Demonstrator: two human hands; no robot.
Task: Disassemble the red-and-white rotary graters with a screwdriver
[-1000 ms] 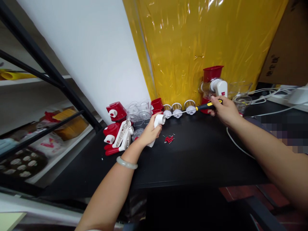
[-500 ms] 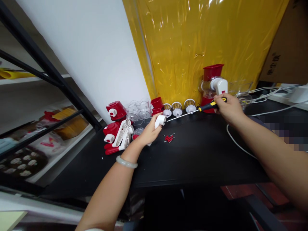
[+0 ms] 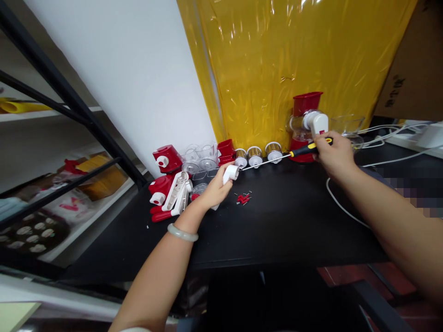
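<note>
My left hand (image 3: 215, 190) is closed around a white plastic part (image 3: 230, 173) with a round end turned to the right. My right hand (image 3: 334, 154) grips the black and yellow handle of a screwdriver (image 3: 306, 149). The long shaft points left, its tip just beside the round end of the white part; whether they touch I cannot tell. Small red pieces and screws (image 3: 243, 198) lie on the black table (image 3: 284, 221) below the tip. White and red handles (image 3: 177, 196) rest left of my left hand.
Red housings (image 3: 167, 159), clear cups (image 3: 207, 157) and several metal drums (image 3: 255, 157) line the back. An assembled red and white grater (image 3: 307, 103) stands behind my right hand. White cables (image 3: 346, 210) run at the right, a shelf rack (image 3: 69, 106) at the left.
My right hand has moved slightly right and up with the screwdriver, and its tip is a little higher beside the white part. My left hand is almost unmoved.
</note>
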